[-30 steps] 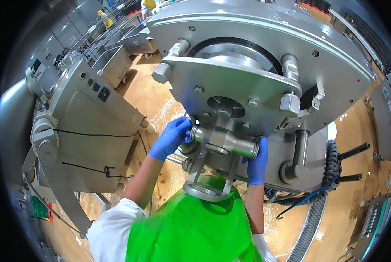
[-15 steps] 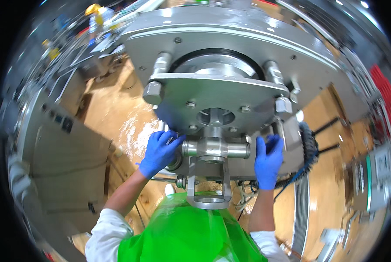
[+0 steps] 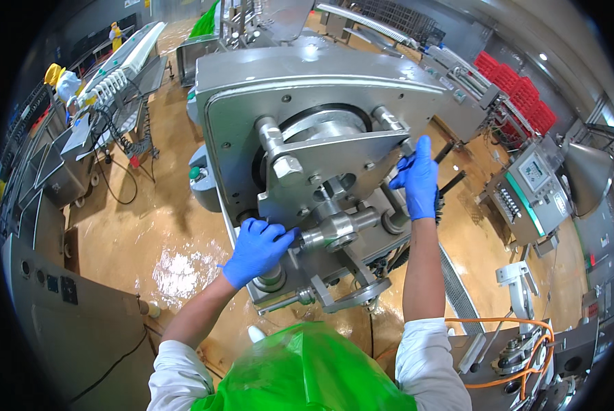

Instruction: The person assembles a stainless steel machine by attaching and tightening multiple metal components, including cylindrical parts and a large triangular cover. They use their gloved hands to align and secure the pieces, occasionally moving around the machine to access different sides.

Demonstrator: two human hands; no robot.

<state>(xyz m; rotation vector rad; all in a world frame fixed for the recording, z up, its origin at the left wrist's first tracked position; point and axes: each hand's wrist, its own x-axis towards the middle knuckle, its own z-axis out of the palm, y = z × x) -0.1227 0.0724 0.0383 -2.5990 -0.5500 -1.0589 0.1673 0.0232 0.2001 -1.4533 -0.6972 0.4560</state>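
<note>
My left hand (image 3: 258,250), in a blue glove, has its fingers bent over the left end of a steel crossbar (image 3: 338,229). Below that crossbar hangs a ring-shaped steel bracket (image 3: 356,296). At the right corner of a thick steel plate (image 3: 334,161), my gloved right hand (image 3: 418,179) closes its fingers about the right hex nut, which it mostly covers. A matching hex nut (image 3: 288,168) shows uncovered on the left bolt. Behind the plate sits a round steel flange (image 3: 324,123) in the machine housing (image 3: 245,109).
A steel cabinet (image 3: 67,329) stands near left. To the right are a control box (image 3: 533,178), stacked red crates (image 3: 519,96) and an orange hose (image 3: 526,320) over equipment. The tan floor (image 3: 129,240) is wet. A person in a yellow cap (image 3: 55,74) is far left.
The view has swung, so the machine now appears tilted. My right hand has moved up from beside the crossbar to the right corner of the plate; my left hand stays by the crossbar's left end.
</note>
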